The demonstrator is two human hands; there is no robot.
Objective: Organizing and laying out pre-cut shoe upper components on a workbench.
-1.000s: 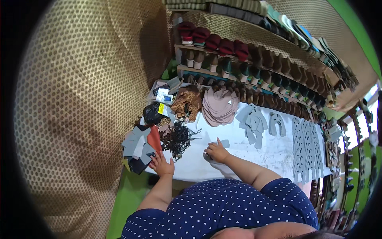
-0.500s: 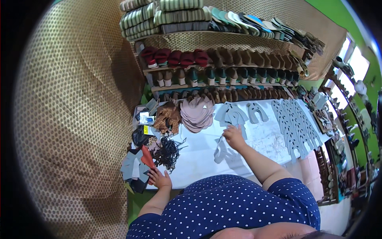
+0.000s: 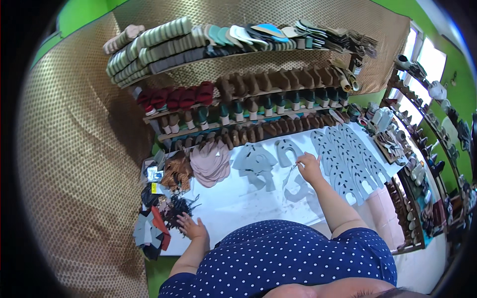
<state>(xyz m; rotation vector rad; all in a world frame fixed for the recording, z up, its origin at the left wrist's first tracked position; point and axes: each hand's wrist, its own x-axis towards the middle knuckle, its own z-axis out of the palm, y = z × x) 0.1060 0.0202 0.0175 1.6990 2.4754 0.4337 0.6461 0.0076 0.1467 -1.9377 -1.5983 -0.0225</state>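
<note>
My right hand (image 3: 309,168) is over the table, right of a curved grey cut piece (image 3: 296,189). Its fingers are pinched, and something thin sticks out by the fingertips, too small to name. Just beyond lies a grey horseshoe-shaped piece (image 3: 287,151). To the left are several overlapping grey cut pieces (image 3: 254,161). My left hand (image 3: 192,227) has its fingers spread and holds nothing, at the near edge of a tangle of black cords (image 3: 179,208). Beside that tangle lie a red piece (image 3: 160,222) and some grey scraps (image 3: 145,229).
On the white tabletop (image 3: 233,213) are pink rounded pieces (image 3: 211,164), brown material (image 3: 177,171) and long dotted grey pieces (image 3: 345,154). Shelves of shoes (image 3: 268,82) rise behind, topped by striped fabric rolls (image 3: 154,42). A second shoe rack (image 3: 422,116) is at the right.
The whole view has turned, tilting the shelves. My left hand has left the red piece for the cords. My right hand has moved right, away from the overlapping grey pieces, uncovering the curved one.
</note>
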